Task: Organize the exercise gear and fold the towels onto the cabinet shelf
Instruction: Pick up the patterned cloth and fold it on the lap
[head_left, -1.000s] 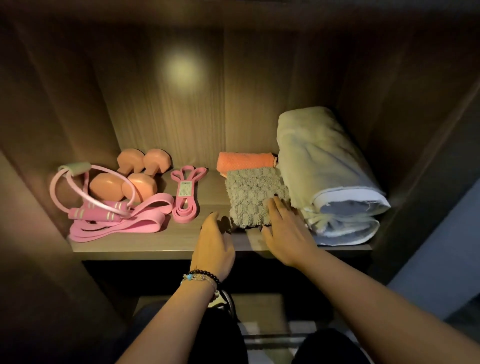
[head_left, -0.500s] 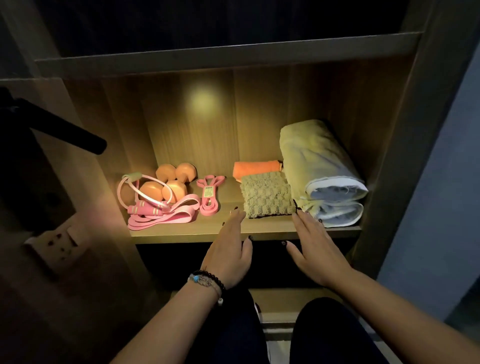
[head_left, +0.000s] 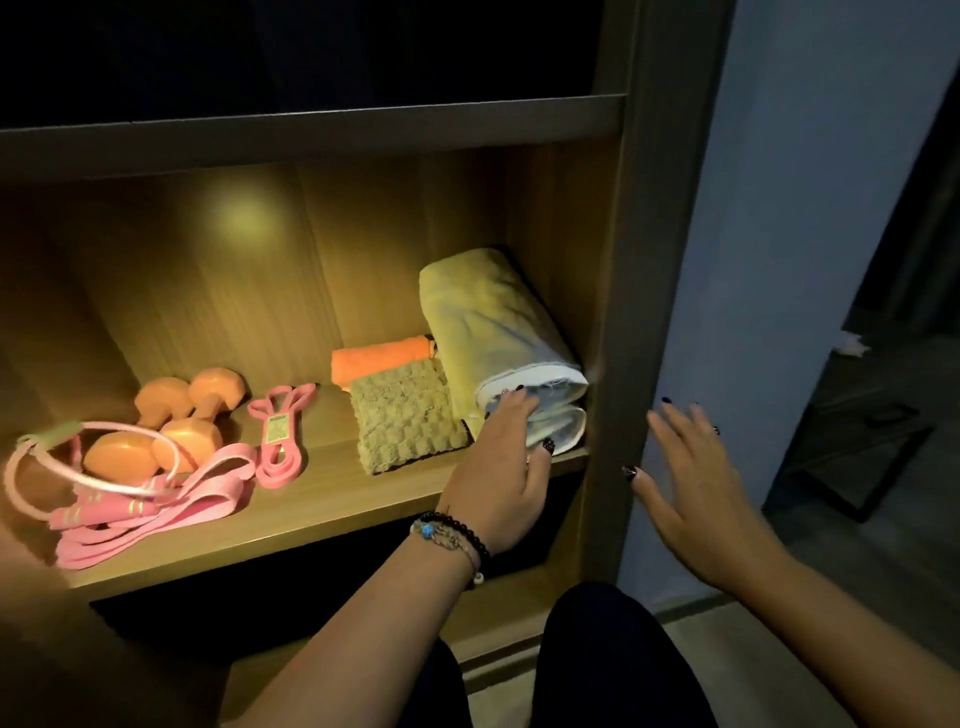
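Note:
On the lit cabinet shelf (head_left: 332, 514), a big pale yellow-and-white folded towel (head_left: 488, 322) lies at the right end. Beside it a textured grey-green towel (head_left: 405, 415) lies in front of a folded orange towel (head_left: 379, 356). My left hand (head_left: 498, 462), with beaded bracelets at the wrist, touches the front end of the big towel with fingertips and thumb. My right hand (head_left: 696, 478) hovers spread, holding nothing, in front of the cabinet's right side panel (head_left: 618, 312). Further left lie two orange dumbbells (head_left: 182, 415), a pink ring (head_left: 52, 447), a small pink band (head_left: 278, 431) and wide pink bands (head_left: 156, 514).
The shelf above (head_left: 311, 135) hangs low over the compartment and the space over it is dark. A pale wall (head_left: 779, 260) stands right of the cabinet, with a dark opening beyond it. My knees in dark trousers (head_left: 613, 665) are below the shelf.
The view has pulled back and turned right. My left hand moved right from the shelf edge onto the big towel's front. My right hand drew away to the right, outside the cabinet.

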